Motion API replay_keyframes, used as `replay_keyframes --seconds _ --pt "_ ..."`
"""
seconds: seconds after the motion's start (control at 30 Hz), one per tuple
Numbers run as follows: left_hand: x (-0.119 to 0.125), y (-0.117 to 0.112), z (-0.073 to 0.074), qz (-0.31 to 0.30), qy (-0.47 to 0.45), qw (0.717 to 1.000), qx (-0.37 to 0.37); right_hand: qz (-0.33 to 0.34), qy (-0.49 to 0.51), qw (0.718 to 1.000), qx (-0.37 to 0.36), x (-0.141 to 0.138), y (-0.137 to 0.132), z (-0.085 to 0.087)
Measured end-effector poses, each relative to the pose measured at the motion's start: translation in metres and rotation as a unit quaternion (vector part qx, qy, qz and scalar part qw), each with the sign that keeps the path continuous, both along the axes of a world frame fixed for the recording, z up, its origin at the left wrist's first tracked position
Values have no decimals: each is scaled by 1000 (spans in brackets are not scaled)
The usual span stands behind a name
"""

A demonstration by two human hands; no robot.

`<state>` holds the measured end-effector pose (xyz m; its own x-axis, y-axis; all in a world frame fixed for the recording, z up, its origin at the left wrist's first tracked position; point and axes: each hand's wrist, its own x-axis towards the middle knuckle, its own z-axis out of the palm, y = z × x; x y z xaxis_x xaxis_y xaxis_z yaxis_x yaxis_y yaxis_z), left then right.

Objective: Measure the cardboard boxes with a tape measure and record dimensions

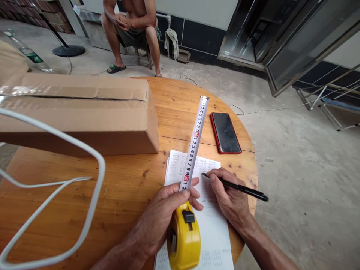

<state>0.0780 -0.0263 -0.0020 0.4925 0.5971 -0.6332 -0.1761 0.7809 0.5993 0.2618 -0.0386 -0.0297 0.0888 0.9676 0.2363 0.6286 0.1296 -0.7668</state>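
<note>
Left fingers (194, 193) grip yellow plastic tape measure (187, 240), right fingers (218, 186) slim black pen (247, 190) (its 2 o'clock); keep both steady.

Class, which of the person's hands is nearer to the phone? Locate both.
Right. The right hand, holding the pen, is below the phone in the picture; the left hand, holding the tape measure, is farther off, below and left of it.

A red-cased phone (226, 133) lies on the wooden table (174, 103); beyond, a person (135, 22) sits.
</note>
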Motion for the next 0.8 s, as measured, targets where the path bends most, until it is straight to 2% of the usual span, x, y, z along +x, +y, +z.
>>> replay_keyframes --seconds 0.33,0.8 --pt "-1 -1 -3 12 -28 999 9 4 -17 1000 -13 -1 1 0" --pt "-1 0 1 6 -6 1000 -6 -14 -25 1000 -8 -2 0 1"
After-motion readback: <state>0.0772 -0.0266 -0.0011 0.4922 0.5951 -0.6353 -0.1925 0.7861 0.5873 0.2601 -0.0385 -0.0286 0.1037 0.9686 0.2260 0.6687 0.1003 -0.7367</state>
